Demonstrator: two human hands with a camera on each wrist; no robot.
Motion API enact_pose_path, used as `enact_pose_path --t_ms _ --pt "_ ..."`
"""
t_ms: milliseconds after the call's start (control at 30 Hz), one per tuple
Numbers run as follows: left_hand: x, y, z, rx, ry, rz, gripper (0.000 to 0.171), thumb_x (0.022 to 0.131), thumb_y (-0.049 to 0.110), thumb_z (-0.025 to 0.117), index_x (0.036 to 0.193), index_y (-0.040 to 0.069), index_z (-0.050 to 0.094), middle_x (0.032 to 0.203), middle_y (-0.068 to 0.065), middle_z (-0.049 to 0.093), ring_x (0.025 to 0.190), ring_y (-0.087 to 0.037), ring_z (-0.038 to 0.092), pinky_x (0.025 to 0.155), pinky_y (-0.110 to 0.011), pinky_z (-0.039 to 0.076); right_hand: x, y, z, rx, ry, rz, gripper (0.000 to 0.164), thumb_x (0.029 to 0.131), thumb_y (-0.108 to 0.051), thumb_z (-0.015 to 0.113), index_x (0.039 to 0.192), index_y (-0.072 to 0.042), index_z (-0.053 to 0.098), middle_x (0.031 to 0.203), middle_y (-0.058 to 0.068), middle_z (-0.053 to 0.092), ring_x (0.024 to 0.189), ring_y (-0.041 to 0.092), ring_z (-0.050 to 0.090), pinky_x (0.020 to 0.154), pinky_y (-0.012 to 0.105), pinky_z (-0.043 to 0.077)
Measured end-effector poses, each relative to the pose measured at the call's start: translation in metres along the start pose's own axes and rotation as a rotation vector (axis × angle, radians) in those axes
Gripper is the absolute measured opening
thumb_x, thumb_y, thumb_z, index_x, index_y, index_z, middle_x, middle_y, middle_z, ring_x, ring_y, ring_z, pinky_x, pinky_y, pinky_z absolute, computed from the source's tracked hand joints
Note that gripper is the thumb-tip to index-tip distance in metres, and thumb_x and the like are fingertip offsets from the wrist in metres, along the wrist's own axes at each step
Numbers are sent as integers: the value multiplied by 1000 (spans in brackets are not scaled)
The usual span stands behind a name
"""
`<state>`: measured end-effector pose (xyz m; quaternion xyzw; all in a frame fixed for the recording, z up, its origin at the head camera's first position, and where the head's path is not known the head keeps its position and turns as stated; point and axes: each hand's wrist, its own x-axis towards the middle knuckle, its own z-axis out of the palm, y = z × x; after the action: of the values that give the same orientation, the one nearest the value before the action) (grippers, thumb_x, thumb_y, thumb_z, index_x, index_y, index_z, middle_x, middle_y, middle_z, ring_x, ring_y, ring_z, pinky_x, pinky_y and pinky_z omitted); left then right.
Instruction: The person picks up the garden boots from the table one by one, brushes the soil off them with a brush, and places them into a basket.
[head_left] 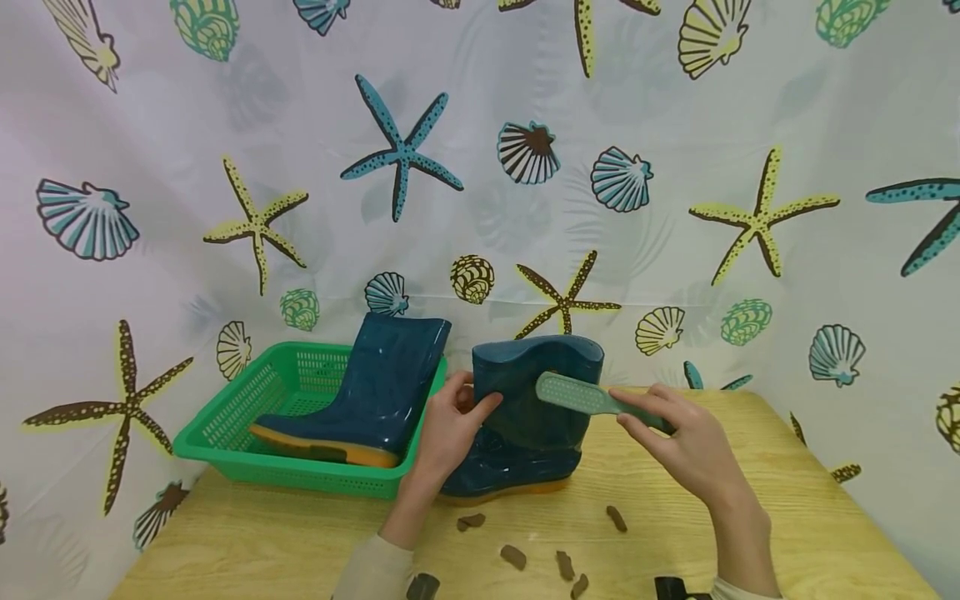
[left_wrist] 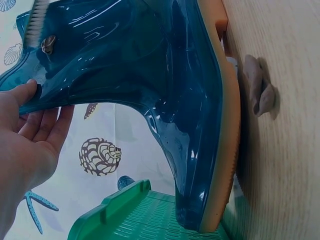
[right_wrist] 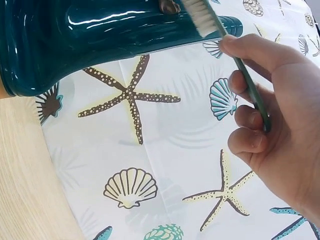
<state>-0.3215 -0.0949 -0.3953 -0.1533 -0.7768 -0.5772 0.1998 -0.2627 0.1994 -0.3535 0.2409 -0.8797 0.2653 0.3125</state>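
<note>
A dark blue rubber boot (head_left: pixel 536 417) with an orange sole stands upright on the table. My left hand (head_left: pixel 453 421) holds its shaft at the left edge, thumb (left_wrist: pixel 26 92) on the near side and fingers behind. In my right hand (head_left: pixel 686 433) is a green scrubbing brush (head_left: pixel 577 394), gripped by its handle. Its white bristles (right_wrist: pixel 200 17) face the upper shaft, close by a brown lump (left_wrist: pixel 48 45) stuck there. The right wrist view shows the fingers curled round the handle.
A green plastic basket (head_left: pixel 300 477) at the left holds a second blue boot (head_left: pixel 393 383), leaning on its right wall. Several brown lumps (head_left: pixel 513 557) lie on the wooden table (head_left: pixel 675 517) in front of the boot. A curtain (head_left: pixel 465 225) with shells and starfish hangs behind.
</note>
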Motion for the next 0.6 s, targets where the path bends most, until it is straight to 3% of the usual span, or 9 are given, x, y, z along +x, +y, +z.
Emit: enact_pose_path --t_ms 133,300,467,600 --pt "-1 -3 -1 -11 -2 29 24 89 26 76 96 11 59 61 1 31 51 -4 31 57 -23 29 2 -1 3 0 105 -62 40 81 -6 79 118 -19 74 79 -13 51 65 -2 33 54 15 28" --pt "-2 -5 -3 -20 -25 69 25 89 30 75 97 13 60 60 1 33 52 -8 35 57 -24 33 6 -4 11 -91 188 -85 40 79 -8 81 117 -18 75 76 -10 51 59 -2 28 48 15 24" --pt "-2 -4 -4 -29 -58 89 22 91 32 73 99 16 61 60 -6 48 52 -10 42 54 -24 36 6 -7 17 -154 121 -5 36 84 -17 78 120 -22 74 78 -8 54 58 -1 28 47 19 26" --pt "-2 -3 -4 -32 -71 92 19 92 31 72 98 17 60 59 -4 49 52 -9 43 53 -23 36 4 -8 16 -142 15 84 33 89 -23 74 122 -23 72 86 -6 60 60 1 35 49 22 30"
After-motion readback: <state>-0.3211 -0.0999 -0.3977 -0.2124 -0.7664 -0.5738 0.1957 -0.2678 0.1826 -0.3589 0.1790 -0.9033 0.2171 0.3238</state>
